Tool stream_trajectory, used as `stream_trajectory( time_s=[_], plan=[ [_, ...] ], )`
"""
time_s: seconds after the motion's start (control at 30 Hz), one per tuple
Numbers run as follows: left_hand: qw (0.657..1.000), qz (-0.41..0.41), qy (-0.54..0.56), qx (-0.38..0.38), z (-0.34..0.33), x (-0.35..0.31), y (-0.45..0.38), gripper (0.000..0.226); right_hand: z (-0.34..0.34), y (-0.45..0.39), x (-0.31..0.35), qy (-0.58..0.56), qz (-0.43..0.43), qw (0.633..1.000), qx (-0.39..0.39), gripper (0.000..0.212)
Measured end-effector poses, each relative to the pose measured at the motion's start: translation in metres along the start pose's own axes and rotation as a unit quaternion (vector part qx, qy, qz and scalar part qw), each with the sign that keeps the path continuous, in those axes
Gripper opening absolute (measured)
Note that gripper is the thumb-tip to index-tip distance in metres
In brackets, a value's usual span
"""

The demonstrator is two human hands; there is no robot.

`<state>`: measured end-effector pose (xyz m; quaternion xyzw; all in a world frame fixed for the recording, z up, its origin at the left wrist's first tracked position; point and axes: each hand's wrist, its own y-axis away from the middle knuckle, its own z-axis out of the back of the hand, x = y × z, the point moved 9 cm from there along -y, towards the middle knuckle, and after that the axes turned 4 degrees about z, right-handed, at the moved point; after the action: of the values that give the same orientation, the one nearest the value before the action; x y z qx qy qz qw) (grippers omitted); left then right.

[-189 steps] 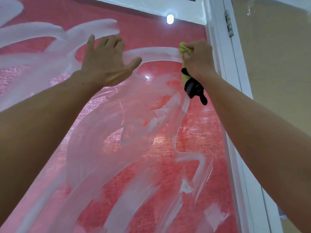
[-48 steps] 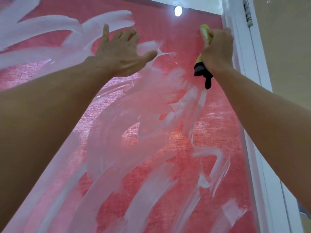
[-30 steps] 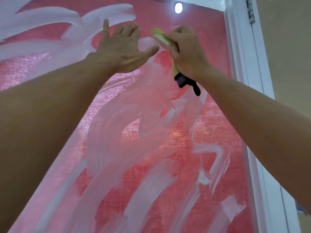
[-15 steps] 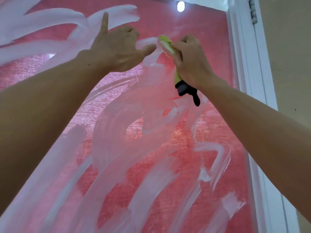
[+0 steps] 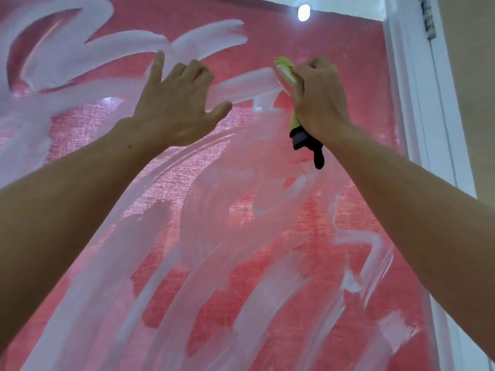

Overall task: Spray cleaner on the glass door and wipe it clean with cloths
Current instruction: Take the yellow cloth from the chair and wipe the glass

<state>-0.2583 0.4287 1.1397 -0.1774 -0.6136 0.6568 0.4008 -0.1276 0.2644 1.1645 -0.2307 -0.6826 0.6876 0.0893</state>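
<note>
Glass door (image 5: pixel 267 277): red-backed pane, upright, filling the view, covered in broad white cleaner smears (image 5: pixel 166 303). Yellow-green cloth (image 5: pixel 286 72) with a dark cloth (image 5: pixel 308 145) hanging below: both clamped in the right hand (image 5: pixel 318 100), fist closed round them, long axis running up the pane, top end pressed to the glass at the right end of a horizontal white smear. Left hand (image 5: pixel 174 108): fingers spread, palm flat on the glass, just left of the cloth; that smear runs between the two hands. Unwiped smears lie mainly left and below, so the right hand is the one to sweep that way. White door frame (image 5: pixel 417 103) with hinge (image 5: pixel 428 17) at right; round ceiling lamp (image 5: pixel 303 12) above.
</note>
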Motion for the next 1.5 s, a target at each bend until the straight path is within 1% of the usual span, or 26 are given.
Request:
stream_trajectory(
  time_s=[0.07,0.13,0.2,0.27,0.33,0.4,0.53,0.63,0.73,0.83,0.9,0.97,1.03,1.1,1.17,1.27,1.3,1.33,1.37,1.4,1.43,1.47,1.5],
  plan=[
    [1.0,-0.009,-0.005,-0.008,-0.001,0.002,-0.001,0.075,0.0,-0.002,0.0,0.002,-0.043,0.999,-0.012,0.03],
    [1.0,-0.013,-0.004,-0.009,-0.002,0.003,-0.002,0.079,-0.003,0.0,0.008,-0.011,-0.057,0.998,-0.029,0.028],
    [1.0,-0.011,0.001,-0.007,-0.002,0.003,-0.003,0.087,-0.01,0.003,0.022,-0.032,-0.028,0.999,-0.032,0.025],
    [1.0,-0.006,0.008,-0.004,-0.004,0.005,-0.003,0.09,-0.018,0.005,0.036,-0.029,0.02,0.999,-0.005,0.024],
    [1.0,-0.002,0.016,-0.006,-0.006,0.006,-0.001,0.09,-0.017,0.002,0.038,-0.032,0.042,0.998,0.014,0.025],
    [1.0,-0.002,0.022,-0.006,-0.008,0.005,0.002,0.09,-0.009,-0.004,0.026,-0.048,0.021,0.999,0.008,0.032],
    [1.0,0.0,0.03,0.001,-0.011,0.006,0.003,0.091,-0.002,-0.017,-0.006,-0.03,-0.074,0.997,-0.017,0.047],
    [0.999,0.0,0.034,-0.002,-0.011,0.007,0.003,0.091,-0.005,-0.021,-0.003,-0.03,-0.072,0.997,-0.021,0.042],
    [0.999,0.002,0.039,-0.005,-0.013,0.006,0.004,0.091,-0.011,-0.017,0.01,-0.027,-0.029,0.999,-0.001,0.036],
    [0.999,0.007,0.049,-0.007,-0.014,0.006,0.004,0.091,-0.018,-0.007,0.031,-0.038,0.064,0.996,0.052,0.038],
    [0.999,0.009,0.053,-0.006,-0.014,0.005,0.005,0.091,-0.023,0.003,0.043,-0.021,0.122,0.988,0.097,0.035],
    [0.998,0.011,0.056,-0.003,-0.014,0.004,0.005,0.091,-0.024,0.013,0.048,-0.008,0.171,0.977,0.124,0.036],
    [0.998,0.013,0.057,0.002,-0.014,0.005,0.005,0.092,-0.022,0.02,0.045,-0.005,0.195,0.971,0.139,0.034],
    [0.998,0.009,0.055,0.009,-0.014,0.005,0.005,0.093,-0.017,0.026,0.035,0.003,0.197,0.971,0.133,0.033],
    [0.999,0.006,0.052,0.014,-0.014,0.005,0.004,0.094,-0.008,0.027,0.023,-0.012,0.176,0.98,0.096,0.033],
    [0.998,0.004,0.053,0.017,-0.014,0.005,0.004,0.094,0.011,0.018,0.0,-0.084,0.076,0.993,-0.014,0.023],
    [0.999,0.005,0.051,0.017,-0.014,0.006,0.003,0.094,0.017,0.012,-0.009,-0.096,0.033,0.994,-0.047,0.024],
    [0.999,0.005,0.05,0.017,-0.014,0.006,0.004,0.094,0.02,0.004,-0.018,-0.095,-0.011,0.993,-0.068,0.035],
    [0.999,0.005,0.048,0.017,-0.014,0.005,0.003,0.094,0.021,-0.004,-0.025,-0.089,-0.042,0.992,-0.078,0.047],
    [0.999,0.005,0.048,0.019,-0.014,0.005,0.003,0.095,0.02,-0.011,-0.029,-0.082,-0.062,0.992,-0.08,0.055],
    [0.999,0.006,0.048,0.021,-0.014,0.005,0.003,0.095,0.018,-0.017,-0.032,-0.066,-0.074,0.992,-0.074,0.057],
    [0.999,0.006,0.048,0.023,-0.014,0.005,0.003,0.095,0.014,-0.024,-0.034,-0.041,-0.081,0.994,-0.063,0.053],
    [0.999,0.005,0.048,0.023,-0.014,0.005,0.003,0.095,0.01,-0.029,-0.033,-0.015,-0.084,0.995,-0.048,0.043]
  ],
)
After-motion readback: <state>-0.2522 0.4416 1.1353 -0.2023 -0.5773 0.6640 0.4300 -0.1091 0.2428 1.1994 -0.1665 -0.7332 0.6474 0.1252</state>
